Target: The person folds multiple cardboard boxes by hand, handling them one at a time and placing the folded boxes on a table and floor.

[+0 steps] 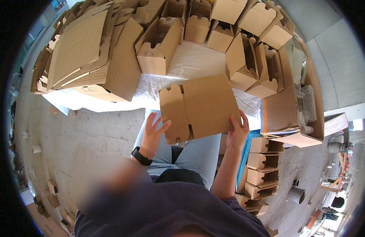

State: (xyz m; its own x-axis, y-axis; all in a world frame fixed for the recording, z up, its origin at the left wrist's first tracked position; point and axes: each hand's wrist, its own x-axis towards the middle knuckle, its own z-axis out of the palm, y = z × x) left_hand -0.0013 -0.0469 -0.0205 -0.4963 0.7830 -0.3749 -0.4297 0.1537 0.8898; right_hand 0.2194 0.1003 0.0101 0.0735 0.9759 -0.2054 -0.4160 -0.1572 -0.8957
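Found right fingers point(234, 121) closed on the right edge of a flat brown cardboard sheet point(212, 104), near its lower corner. Noted left fingers point(152, 119) spread wide, just outside the opposite edge, with thumb point(165, 126) at that edge; could not tell whether pressing or merely overlapping in view. Located sheet between both sets of fingers, above the jeans-clad lap point(206, 160). Saw a crease with a slot at each end, just right of left thumb, plus notches nearby. Logged white-covered counter point(196, 59) beyond the fingers, bearing open cardboard boxes point(152, 55) ahead and a stack of flat cardboard point(77, 49) ahead and left of left fingers. Observed large open carton point(281, 100) right of right fingers, contents too cluttered to identify. Recorded column of small boxes point(256, 162) nearer the body and right of right fingers; farther right, grey cylinder point(296, 196) on grey floor point(287, 213). Noted dark watch point(141, 157) behind left fingers.
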